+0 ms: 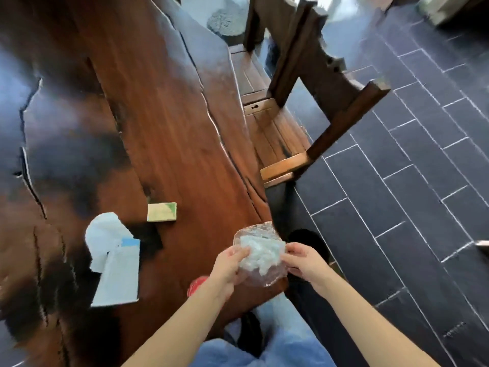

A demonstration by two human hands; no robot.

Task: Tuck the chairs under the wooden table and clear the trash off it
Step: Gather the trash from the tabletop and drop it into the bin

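Note:
A clear plastic bag (260, 254) with crumpled white stuff inside is held over the near right edge of the wooden table (148, 115). My left hand (230, 263) grips its left side and my right hand (304, 260) pinches its right side. On the table lie a crumpled white tissue (104, 231), a white and blue paper packet (119, 276) and a small green and cream box (162, 212). A red object (195, 283) peeks out beneath my left wrist. A dark wooden chair (304, 83) stands at the table's right side, its seat partly under the edge.
Dark tiled floor (397, 194) stretches to the right of the table. A grey round stone-like object (225, 19) sits at the far end. My blue-trousered legs (264, 348) are at the bottom, close to the table's near corner.

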